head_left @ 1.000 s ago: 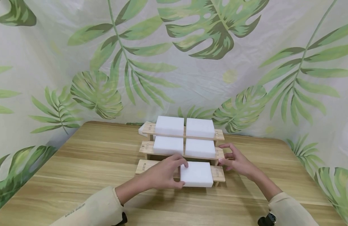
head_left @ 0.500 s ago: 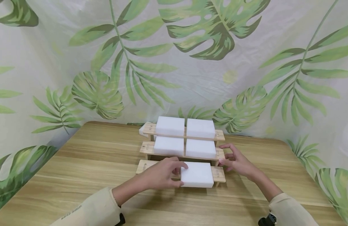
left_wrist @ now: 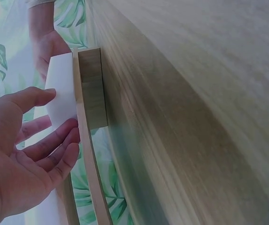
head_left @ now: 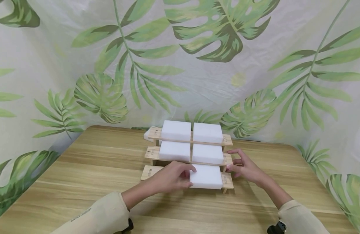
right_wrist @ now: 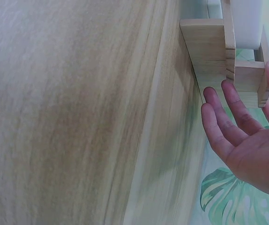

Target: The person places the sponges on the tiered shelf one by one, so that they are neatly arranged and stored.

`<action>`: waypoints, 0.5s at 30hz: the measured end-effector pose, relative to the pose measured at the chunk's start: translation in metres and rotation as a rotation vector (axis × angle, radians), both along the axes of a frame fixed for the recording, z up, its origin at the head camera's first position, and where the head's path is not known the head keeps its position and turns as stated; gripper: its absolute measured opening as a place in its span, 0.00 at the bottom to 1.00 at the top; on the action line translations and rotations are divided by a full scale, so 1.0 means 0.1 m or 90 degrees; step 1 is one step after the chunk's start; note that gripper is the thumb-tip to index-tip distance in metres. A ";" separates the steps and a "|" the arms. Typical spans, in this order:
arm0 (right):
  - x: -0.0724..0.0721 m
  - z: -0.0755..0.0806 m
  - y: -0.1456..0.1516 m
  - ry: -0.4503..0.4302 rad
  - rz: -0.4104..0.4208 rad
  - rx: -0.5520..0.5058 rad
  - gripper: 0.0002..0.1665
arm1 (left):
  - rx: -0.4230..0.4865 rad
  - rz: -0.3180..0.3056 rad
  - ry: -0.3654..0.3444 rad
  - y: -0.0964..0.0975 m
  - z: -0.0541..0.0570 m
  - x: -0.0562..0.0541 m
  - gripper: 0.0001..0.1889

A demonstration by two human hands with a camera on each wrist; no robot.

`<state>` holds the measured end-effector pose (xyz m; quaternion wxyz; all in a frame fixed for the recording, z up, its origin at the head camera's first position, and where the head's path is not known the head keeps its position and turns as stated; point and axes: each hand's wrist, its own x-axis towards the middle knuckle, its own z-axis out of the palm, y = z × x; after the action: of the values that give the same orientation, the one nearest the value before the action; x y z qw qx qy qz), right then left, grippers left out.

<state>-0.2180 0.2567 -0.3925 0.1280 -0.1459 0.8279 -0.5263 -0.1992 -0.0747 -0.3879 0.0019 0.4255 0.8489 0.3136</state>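
Observation:
A stepped wooden rack (head_left: 227, 180) has three plank tiers with white foam blocks on them. On the right part of its lowest tier lies one white foam block (head_left: 207, 177). My left hand (head_left: 172, 177) holds this block at its left end between thumb and fingers; the left wrist view shows the thumb (left_wrist: 45, 95) on the block's face. At the rack's right end, my right hand (head_left: 246, 165) holds the middle plank's end between thumb and index finger. Its other fingers are spread in the right wrist view, near the wooden supports (right_wrist: 207, 42).
Two foam blocks (head_left: 176, 130) rest on the top tier and two more (head_left: 207, 153) on the middle one. A white piece (head_left: 147, 135) shows behind the rack's left end. The wooden table (head_left: 95, 156) backs onto a leaf-print curtain (head_left: 203, 87).
The foam block on the lowest tier has slid back, towards the middle tier, and slightly right, with my left hand moving along. My right hand has stayed at the rack's right end.

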 end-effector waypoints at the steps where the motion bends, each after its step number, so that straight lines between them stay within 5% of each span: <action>1: 0.00 0.00 0.00 0.001 0.001 0.000 0.37 | 0.001 0.002 -0.001 0.01 0.00 -0.01 0.14; 15: -0.01 0.00 0.01 0.004 0.005 -0.001 0.37 | 0.018 0.019 -0.014 0.10 -0.03 -0.06 0.12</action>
<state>-0.2188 0.2576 -0.3927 0.1275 -0.1513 0.8272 -0.5259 -0.2050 -0.0645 -0.3907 0.0004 0.4090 0.8507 0.3302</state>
